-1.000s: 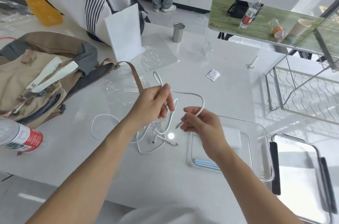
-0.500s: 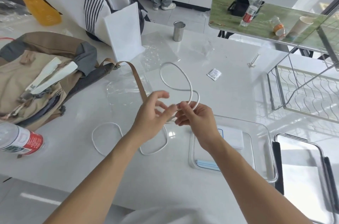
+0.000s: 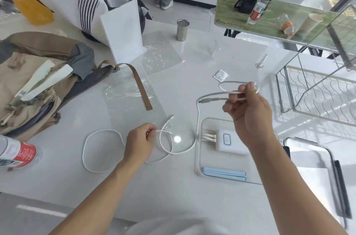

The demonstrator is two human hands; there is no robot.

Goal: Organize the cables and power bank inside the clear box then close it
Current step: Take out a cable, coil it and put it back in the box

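Power bank (image 3: 232,143) in box (image 3: 198,157) (lid (image 3: 312,159) right).

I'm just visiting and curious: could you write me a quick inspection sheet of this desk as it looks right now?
Surface: white table, glossy, with glare.
Job's things: clear box open, holding the power bank and blue strips; lid lies to its right.
Clutter: backpack, plastic bottle, metal cup, small sachet, plastic sheets.
Grippers: right hand holds a coiled cable raised; left hand pinches the loose cable on the table.
Cables: white, two plugged into the power bank.
Surroundings: wire rack, a person standing behind.
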